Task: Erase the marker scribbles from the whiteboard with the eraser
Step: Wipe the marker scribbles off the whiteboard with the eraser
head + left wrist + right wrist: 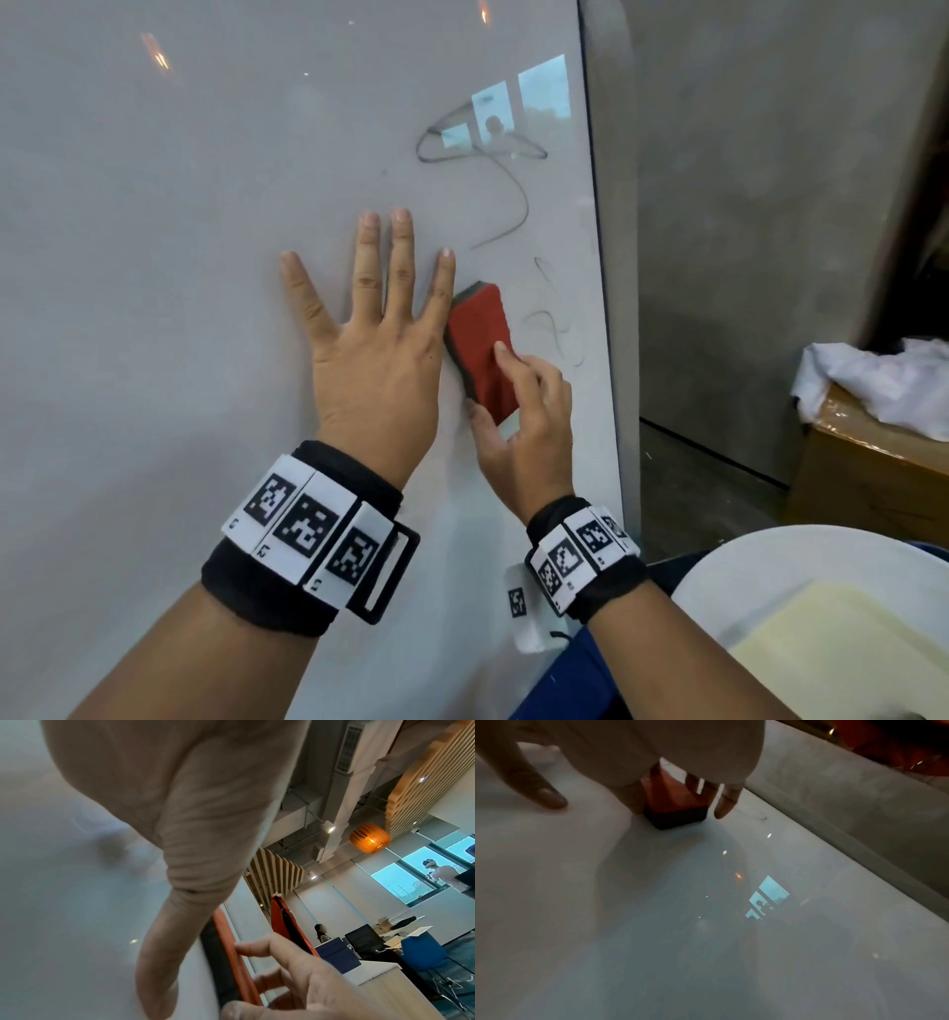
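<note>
Left hand (377,354) flat, right hand (529,426) around eraser (480,344)

Both forearms were bare; each wrist wore a black fabric wristband (287,580) fitted with white plates (308,534) bearing black square fiducial codes

left hand (180,821) flat on whiteboard (64,902) | eraser (231,953) beside it

Glossy white whiteboard (179,257) carried everything. Left hand (375,354) lay flat on it, fingers spread. Red block eraser with dark felt (480,349) pressed against board at hand's 3 o'clock. Grey marker scribbles (493,169) ran at eraser's 12 o'clock.
</note>
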`<state>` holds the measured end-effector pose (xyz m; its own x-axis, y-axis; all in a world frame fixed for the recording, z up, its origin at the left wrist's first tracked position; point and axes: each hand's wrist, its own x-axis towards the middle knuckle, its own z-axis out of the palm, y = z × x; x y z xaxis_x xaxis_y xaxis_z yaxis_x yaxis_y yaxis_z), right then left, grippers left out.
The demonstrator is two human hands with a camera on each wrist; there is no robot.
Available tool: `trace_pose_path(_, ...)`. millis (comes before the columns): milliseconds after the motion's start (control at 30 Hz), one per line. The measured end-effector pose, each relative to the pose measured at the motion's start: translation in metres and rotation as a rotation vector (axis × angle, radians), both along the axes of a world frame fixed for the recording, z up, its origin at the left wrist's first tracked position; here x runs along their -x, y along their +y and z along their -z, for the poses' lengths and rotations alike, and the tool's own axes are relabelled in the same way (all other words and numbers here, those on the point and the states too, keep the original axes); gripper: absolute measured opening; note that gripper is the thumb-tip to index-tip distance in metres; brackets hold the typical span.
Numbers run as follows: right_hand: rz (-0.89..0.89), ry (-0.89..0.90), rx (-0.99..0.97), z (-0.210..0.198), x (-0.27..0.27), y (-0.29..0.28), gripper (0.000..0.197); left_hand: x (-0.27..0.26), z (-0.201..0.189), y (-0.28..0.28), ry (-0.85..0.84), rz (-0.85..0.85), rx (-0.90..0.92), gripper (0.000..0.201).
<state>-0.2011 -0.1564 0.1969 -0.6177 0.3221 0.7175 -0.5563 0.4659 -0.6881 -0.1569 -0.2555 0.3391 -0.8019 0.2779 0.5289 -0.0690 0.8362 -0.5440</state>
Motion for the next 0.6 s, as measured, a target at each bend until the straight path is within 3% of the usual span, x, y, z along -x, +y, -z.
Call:
trace_pose_path(167, 0.013, -0.129, 0.167, -0.002, 0.007, 0.005, 0.061, 0.002, 0.001, 0.007, -0.018, -0.025, -0.020, 0.112)
trace_pose_path(333, 0.023, -0.054, -0.019, 0.004, 0.011, 0.020, 0.060, 0.004, 0.005, 0.016, -0.022, -0.036, -0.033, 0.109)
trace_pose_path(467, 0.039, -0.150, 0.153, -0.004, 0.016, 0.020, 0.060, 0.006, 0.006, 0.021, -0.026, -0.036, -0.036, 0.110)
trace_pose_path(600, -0.010, -0.109, 0.135, -0.001, 0.008, 0.011, 0.060, 0.007, 0.006, 0.022, -0.032, -0.019, -0.044, 0.099)
